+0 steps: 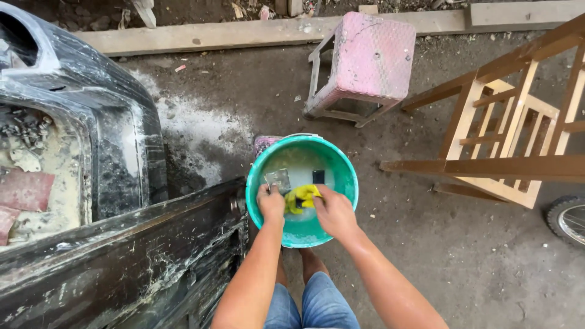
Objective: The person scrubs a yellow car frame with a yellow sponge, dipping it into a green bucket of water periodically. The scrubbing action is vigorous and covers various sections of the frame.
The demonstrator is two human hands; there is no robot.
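Both hands work inside a round green plastic bucket (301, 189) on the dirt floor.
Left of the bucket, touching its rim, stands a dusty black car panel (122, 244); inside, left hand (270, 203) closes on a grey sheet (278, 180), right hand (334, 212) on a yellow sponge (302, 196); open floor lies right.

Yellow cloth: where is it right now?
Head view, centre: the yellow cloth is inside the green bucket, between the left hand and right hand, just below the pink stool.

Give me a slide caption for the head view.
Both hands wring a yellow cloth over a round green plastic bucket.
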